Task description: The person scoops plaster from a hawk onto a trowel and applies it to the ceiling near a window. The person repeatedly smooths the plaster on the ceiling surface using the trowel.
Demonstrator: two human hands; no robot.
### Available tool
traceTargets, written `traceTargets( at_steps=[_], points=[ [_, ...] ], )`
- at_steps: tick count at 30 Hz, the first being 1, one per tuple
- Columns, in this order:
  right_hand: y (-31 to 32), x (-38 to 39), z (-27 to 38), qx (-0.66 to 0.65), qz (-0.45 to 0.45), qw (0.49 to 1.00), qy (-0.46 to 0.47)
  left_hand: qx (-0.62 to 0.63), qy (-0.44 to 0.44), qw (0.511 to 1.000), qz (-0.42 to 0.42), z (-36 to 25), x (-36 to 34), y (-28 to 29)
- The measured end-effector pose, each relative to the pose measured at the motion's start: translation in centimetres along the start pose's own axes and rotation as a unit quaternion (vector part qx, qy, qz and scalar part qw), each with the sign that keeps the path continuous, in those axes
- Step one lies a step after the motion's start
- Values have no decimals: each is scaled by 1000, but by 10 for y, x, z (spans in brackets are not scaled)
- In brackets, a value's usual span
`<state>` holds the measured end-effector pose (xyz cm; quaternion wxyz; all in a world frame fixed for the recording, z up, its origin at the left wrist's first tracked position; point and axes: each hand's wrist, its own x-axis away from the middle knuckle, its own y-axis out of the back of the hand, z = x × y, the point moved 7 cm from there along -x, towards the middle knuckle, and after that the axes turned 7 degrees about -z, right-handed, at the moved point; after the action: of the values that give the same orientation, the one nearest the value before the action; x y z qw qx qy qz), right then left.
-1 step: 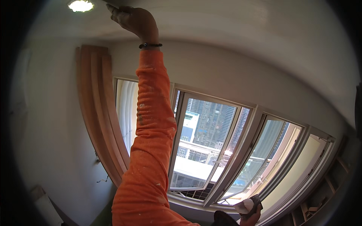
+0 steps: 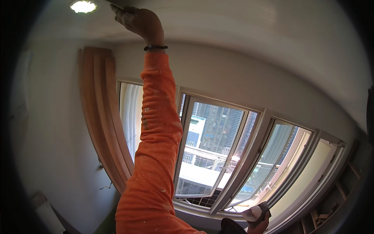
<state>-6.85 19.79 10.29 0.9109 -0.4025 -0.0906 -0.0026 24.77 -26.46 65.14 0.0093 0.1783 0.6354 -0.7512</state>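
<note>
My left hand (image 2: 140, 22), at the end of a raised orange sleeve dotted with pale specks, reaches the ceiling (image 2: 218, 21) beside a round lit lamp (image 2: 83, 6). Its fingers are closed on a thin, flat, dark-edged tool (image 2: 115, 7) held along the ceiling; the upper frame edge cuts off much of it. Low at the right, in front of the window, my right hand (image 2: 261, 225) grips a flat dark blade (image 2: 264, 208) carrying a lump of white paste (image 2: 256, 211). The lower edge hides most of the right arm.
Tall brown boards (image 2: 102, 97) lean against the left wall (image 2: 58, 117). Wires (image 2: 106, 186) stick out of that wall. Ahead is a wide window (image 2: 218, 144) with casements swung outward and buildings beyond. Dark shelving with wooden pieces (image 2: 343, 191) stands at the right.
</note>
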Motion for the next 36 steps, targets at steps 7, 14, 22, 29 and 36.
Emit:
traceTargets(
  at_steps=[7,14,22,29,36],
  points=[
    [30,-10,15,141,58,966,210,-32,47,997,46,-67,59,-26],
    [77,-12,18,-10,24,990,136,-17,-43,998,44,-146,155,-69],
    [125,10,35,-79,-68,990,97,49,19,989,142,-270,317,-129],
    [142,3,47,-97,-52,985,136,170,44,930,323,-286,391,-92],
    [32,51,80,217,31,855,470,512,434,410,618,-352,423,192]
  ],
)
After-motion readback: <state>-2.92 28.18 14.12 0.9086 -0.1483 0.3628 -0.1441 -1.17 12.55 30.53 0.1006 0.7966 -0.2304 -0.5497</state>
